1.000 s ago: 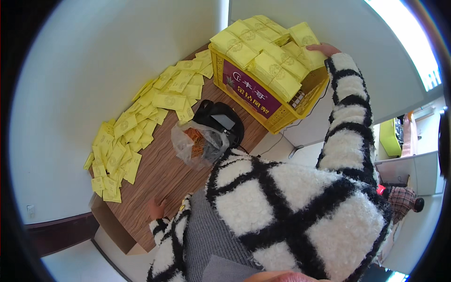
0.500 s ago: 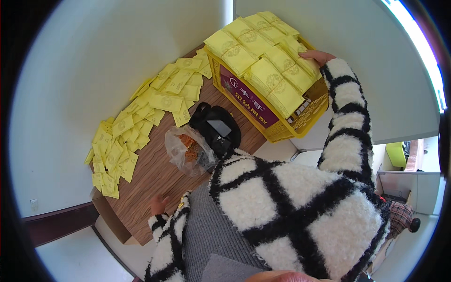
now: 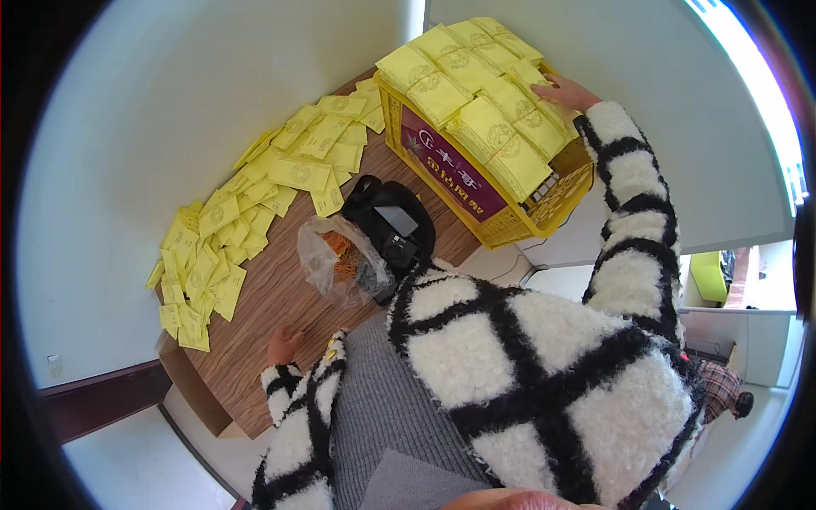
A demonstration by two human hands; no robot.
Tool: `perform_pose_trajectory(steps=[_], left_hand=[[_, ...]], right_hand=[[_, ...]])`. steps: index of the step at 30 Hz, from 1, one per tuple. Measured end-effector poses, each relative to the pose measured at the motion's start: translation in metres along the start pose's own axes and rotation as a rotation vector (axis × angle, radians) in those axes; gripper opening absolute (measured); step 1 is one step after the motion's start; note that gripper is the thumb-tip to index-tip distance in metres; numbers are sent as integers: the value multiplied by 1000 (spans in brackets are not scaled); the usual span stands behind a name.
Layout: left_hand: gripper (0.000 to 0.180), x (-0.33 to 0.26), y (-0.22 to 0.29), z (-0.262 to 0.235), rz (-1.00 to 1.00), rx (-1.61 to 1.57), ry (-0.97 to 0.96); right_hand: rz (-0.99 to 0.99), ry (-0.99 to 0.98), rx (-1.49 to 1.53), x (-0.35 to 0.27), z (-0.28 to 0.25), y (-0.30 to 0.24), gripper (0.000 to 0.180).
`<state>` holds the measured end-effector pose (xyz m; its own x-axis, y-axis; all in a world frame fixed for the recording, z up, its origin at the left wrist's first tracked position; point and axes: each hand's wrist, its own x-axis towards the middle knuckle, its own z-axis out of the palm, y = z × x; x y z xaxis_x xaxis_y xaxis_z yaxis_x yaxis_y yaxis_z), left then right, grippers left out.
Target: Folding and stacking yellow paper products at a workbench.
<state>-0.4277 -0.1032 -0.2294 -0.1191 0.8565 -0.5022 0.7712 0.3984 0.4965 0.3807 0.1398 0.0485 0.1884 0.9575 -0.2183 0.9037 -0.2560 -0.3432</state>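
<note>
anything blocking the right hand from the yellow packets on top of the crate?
Nothing visible. The right hand already rests on the yellow packets heaped on the yellow crate, no object between them. The black device and clear plastic bag sit lower on the wooden table, off that path.

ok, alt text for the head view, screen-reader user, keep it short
A person in a fuzzy black-and-white checked jacket reaches the right hand onto yellow packets heaped in a yellow crate; the left hand rests flat on a wooden table. More yellow packets cover the table beside a clear plastic bag and a black device.
</note>
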Motion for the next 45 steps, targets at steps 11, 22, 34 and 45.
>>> perform_pose_trajectory(steps=[11,22,34,45], left_hand=[[56,-14,-87,-35,53,-20,-29],[54,-19,-206,-108,152,13,107],[40,-4,-301,-192,15,155,-22],[54,49,-305,-223,-118,237,-169]], right_hand=[[193,-49,-222,-7,31,-79,97],[23,132,-471,-70,38,-126,73],[-425,250,37,-225,226,-468,36],[-648,-334,236,-104,415,-609,27]])
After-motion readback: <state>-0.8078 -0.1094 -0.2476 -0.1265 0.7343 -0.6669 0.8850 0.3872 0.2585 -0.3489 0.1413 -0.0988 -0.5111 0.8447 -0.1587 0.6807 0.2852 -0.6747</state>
